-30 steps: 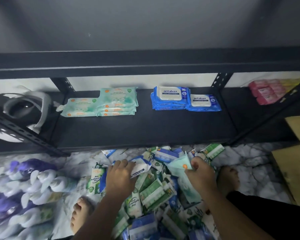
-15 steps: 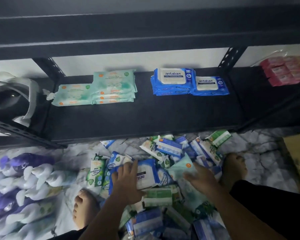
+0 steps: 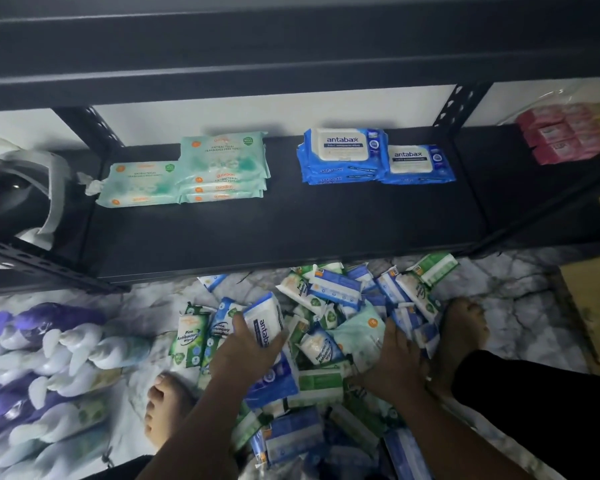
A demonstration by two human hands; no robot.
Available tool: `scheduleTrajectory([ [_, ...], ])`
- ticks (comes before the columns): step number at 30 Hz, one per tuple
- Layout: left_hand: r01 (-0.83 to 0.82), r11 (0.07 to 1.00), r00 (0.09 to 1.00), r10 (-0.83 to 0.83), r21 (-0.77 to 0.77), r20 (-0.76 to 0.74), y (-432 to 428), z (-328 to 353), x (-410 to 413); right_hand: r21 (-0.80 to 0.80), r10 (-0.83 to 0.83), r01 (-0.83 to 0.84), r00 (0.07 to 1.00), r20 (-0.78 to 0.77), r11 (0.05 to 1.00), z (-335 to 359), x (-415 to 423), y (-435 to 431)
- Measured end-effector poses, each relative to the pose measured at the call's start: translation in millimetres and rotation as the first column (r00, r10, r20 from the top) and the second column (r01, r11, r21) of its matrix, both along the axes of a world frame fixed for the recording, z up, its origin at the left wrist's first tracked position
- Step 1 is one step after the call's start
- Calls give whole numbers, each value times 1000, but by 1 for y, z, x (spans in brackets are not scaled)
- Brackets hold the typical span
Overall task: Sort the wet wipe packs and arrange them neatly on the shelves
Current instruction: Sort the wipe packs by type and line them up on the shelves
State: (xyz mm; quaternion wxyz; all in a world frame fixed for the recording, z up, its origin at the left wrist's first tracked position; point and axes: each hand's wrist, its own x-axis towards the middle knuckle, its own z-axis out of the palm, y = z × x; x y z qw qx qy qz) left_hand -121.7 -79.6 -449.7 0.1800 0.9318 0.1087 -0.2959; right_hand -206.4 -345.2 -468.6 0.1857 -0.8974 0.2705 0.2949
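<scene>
**Sorting wipes: one blue pack in hand, a heap to go**

Your left-hand fingers (image 3: 239,323) curl round a blue-and-white antabax pack (image 3: 265,323), tipped on edge above the pile (image 3: 329,296) on the marble floor (image 3: 520,306). Your left hand (image 3: 246,358) grips it from the side, so the slick wrapper could slip out on the way up. Your right hand (image 3: 394,365) lies palm down among the packs, just beside a pale green one (image 3: 359,332). Its fingertips are buried, and you cannot tell whether they hold anything. Further out, the shelf (image 3: 291,230) carries two blue antabax stacks (image 3: 343,157) at the back, well apart from the pale green stacks (image 3: 222,168). The held pack likely belongs with the blue ones. A careless set-down could knock the taller stack askew or mix the brands. Your bare feet (image 3: 167,403) flank the pile, so a shifted step could crush packs.
</scene>
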Motion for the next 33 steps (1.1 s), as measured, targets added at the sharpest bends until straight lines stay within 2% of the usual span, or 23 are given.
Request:
scheduleTrajectory([
  [3, -56, 998, 998, 57, -32, 41, -1, 1, -6, -92, -46, 60, 987, 153, 994, -2, -14, 7],
  [4, -5, 999, 997, 9, -50, 75, 0, 2, -6, -98, -68, 87, 981, 183, 991, -3, -19, 9],
  [6, 225, 974, 965, -221, -7, 142, 5, 1, -5, -59, -123, 135, 977, 173, 989, -5, -26, 11],
  [9, 564, 819, 812, -573, 100, 112, 9, -8, -7, -24, -144, 148, 980, 136, 989, -7, -30, 8],
  [12, 730, 652, 662, -749, 206, 28, 8, -18, -4, 24, -155, 153, 982, 108, 988, -9, -29, 5],
  [17, 814, 510, 538, -842, 278, -33, 4, -12, 10, -58, -95, 99, 992, 78, 993, -11, -26, 10],
  [21, 826, 473, 492, -870, 306, 16, 9, -16, 14, -105, -60, 70, 994, 95, 992, -6, -24, 14],
  [26, 853, 398, 422, -907, 337, 2, 11, -25, 17, -141, -58, 68, 995, 77, 988, -9, -18, 17],
  [30, 853, 404, 424, -905, 331, 12, 14, -16, 23, -128, -43, 39, 998, -34, 991, 3, -2, 15],
  [33, 845, 453, 477, -879, 284, -14, 15, 0, 29, -144, 48, -55, 997, -54, 988, 23, 5, 10],
])
